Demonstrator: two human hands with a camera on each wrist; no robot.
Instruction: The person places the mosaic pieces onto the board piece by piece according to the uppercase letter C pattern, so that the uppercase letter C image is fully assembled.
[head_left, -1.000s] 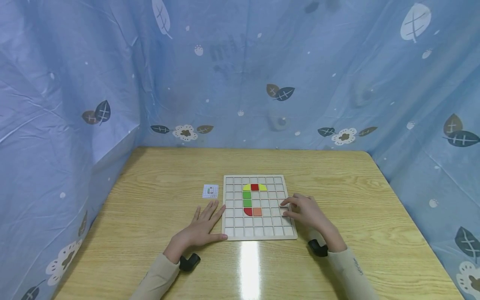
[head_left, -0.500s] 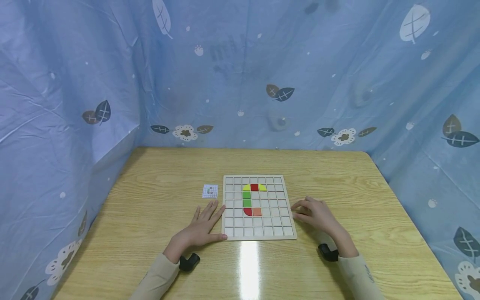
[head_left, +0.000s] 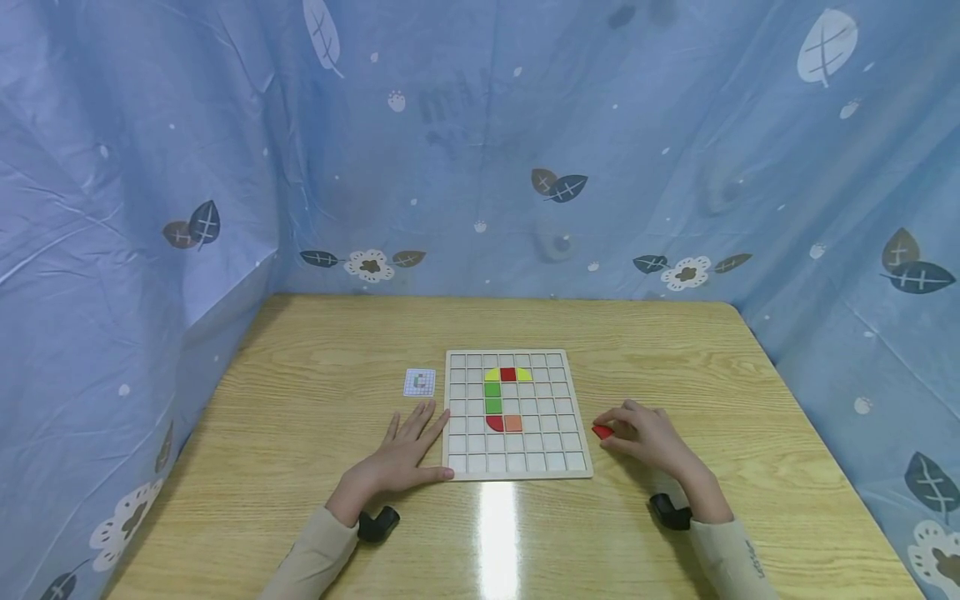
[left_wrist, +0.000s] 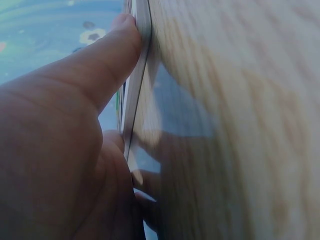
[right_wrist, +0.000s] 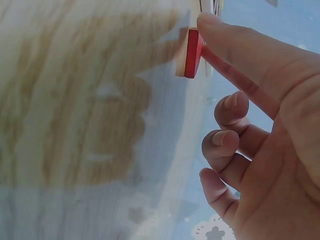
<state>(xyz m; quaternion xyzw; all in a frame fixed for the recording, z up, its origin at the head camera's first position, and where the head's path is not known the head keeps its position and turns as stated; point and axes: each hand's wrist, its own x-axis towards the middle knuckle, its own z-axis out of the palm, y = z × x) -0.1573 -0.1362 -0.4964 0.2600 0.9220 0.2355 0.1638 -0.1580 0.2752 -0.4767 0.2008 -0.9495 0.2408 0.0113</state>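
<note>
Just right of the board, my right hand (head_left: 651, 435) pinches a small red tile (head_left: 602, 432) between thumb and forefinger. In the right wrist view that tile (right_wrist: 192, 53) stands close over the wood, and the other fingers curl loosely. My left hand (head_left: 401, 454) lies spread, its thumb and forefinger touching the left edge of the wooden grid board (head_left: 468, 464). On the board, tiles form a C-like shape: a red square (head_left: 508, 375) between two yellow pieces (head_left: 524, 375), green squares (head_left: 492, 406) down the left, then a rounded red tile (head_left: 495, 423) and an orange square (head_left: 513, 423).
A small card (head_left: 419, 382) printed with a grid and a similar shape lies left of the board. Everything rests on a wooden table (head_left: 337, 333). A blue patterned curtain (head_left: 480, 150) hangs behind and at both sides.
My right hand has moved right, off the board's right edge onto the table, and the red tile now shows in its fingers. The left hand and the tiles on the board stay put.
</note>
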